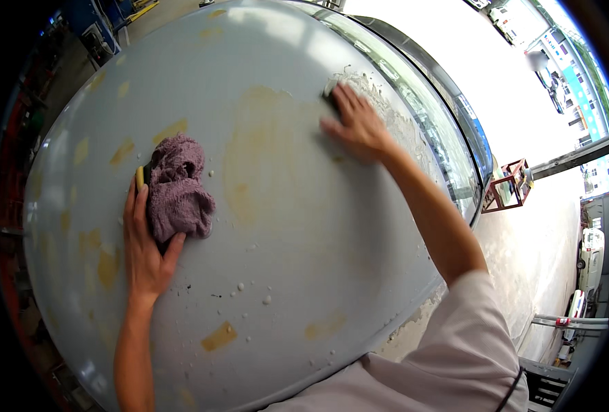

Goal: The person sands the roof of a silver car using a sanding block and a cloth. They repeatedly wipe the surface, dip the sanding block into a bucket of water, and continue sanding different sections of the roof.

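Observation:
A broad grey car panel [297, 254] with yellowish patches and wet drops lies under both hands. On its left part, my left hand [148, 257] grips a crumpled purple cloth [179, 196], with the thumb and fingers along its near and left edges. A yellow-edged dark piece [140, 177] shows between the fingers and the cloth; its kind is unclear. Toward the far right, my right hand [362, 127] presses a dark flat pad [330, 100] against the panel. The hand is slightly blurred and hides most of the pad. Whitish wet slurry [369, 86] lies around its fingertips.
Glass [414, 96] with a dark trim borders the panel on the right. Beyond it, a red metal frame stand [509, 187] is on the concrete floor [524, 268]. Parked vehicles [590, 257] stand farther right. Blue equipment [91, 24] is at the far left.

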The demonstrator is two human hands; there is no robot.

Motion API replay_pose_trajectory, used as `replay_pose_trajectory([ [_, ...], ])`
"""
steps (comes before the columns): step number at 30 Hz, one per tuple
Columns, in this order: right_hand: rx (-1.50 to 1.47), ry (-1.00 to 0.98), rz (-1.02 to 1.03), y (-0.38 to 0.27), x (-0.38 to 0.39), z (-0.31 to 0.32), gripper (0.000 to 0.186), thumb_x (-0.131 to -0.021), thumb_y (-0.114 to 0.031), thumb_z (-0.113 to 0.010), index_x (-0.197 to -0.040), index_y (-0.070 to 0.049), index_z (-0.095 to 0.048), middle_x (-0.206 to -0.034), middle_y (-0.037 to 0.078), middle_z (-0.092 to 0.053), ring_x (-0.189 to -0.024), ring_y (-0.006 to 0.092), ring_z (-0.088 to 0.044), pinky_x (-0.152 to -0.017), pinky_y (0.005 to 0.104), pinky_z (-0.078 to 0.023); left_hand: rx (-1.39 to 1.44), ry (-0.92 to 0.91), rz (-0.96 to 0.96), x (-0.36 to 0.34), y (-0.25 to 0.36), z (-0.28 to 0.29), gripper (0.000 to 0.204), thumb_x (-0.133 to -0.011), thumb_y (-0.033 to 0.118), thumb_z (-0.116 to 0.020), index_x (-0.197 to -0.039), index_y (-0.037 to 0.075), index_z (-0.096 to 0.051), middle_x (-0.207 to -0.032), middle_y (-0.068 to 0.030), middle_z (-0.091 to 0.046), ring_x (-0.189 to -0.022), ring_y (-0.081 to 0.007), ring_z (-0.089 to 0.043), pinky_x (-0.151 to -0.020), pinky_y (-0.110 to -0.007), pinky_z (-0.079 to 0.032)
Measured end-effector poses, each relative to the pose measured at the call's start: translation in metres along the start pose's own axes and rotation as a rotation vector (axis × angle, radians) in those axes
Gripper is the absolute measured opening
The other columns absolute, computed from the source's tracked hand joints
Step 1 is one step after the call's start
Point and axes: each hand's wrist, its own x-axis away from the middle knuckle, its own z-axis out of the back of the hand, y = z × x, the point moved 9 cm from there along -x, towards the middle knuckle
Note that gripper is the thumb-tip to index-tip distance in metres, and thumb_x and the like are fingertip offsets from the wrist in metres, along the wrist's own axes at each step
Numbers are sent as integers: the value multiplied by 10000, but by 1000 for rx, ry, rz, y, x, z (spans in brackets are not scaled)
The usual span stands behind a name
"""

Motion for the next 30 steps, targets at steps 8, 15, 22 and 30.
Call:
replay_pose_trajectory([
  [8, 20, -51, 270, -32, -23, -5, 950, -957, -687, -479, -1558, 27, -302, -1649, 245, -243, -1547, 354, -211, -1264, 440, -160, 18, -18, 22, 1, -2, 2, 846, -903, 353, -711, -1581, 107, -268, -1631, -237, -258, -1476, -447, -305, -1201, -541, -267],
  [15, -15, -74, 341, -98, 23, -23, 974, -945, -698, -487, -1568, 22, -282, -1642, 254, -256, -1549, 368, -206, -1265, 466, -153, -29, 19, 55, 13, -11, 10, 862, -883, 335, -731, -1578, 109, -274, -1625, -232, -268, -1466, -447, -318, -1201, -547, -268],
  [22, -2, -23, 304, -57, -77, -8, 927, -944, -676, -504, -1533, 21, -339, -1633, 217, -296, -1532, 353, -248, -1250, 447, -198, -13, -18, 43, -2, -2, 4, 870, -881, 353, -736, -1578, 115, -273, -1620, -225, -279, -1465, -446, -320, -1203, -540, -271],
  [30, -6, -196, 539, -135, 72, -22, 1073, -885, -742, -545, -1589, 10, -247, -1658, 229, -235, -1558, 356, -186, -1267, 497, -142, -30, 6, 80, 17, -20, 13, 868, -875, 352, -742, -1577, 130, -280, -1615, -226, -282, -1462, -450, -324, -1202, -543, -271],
])
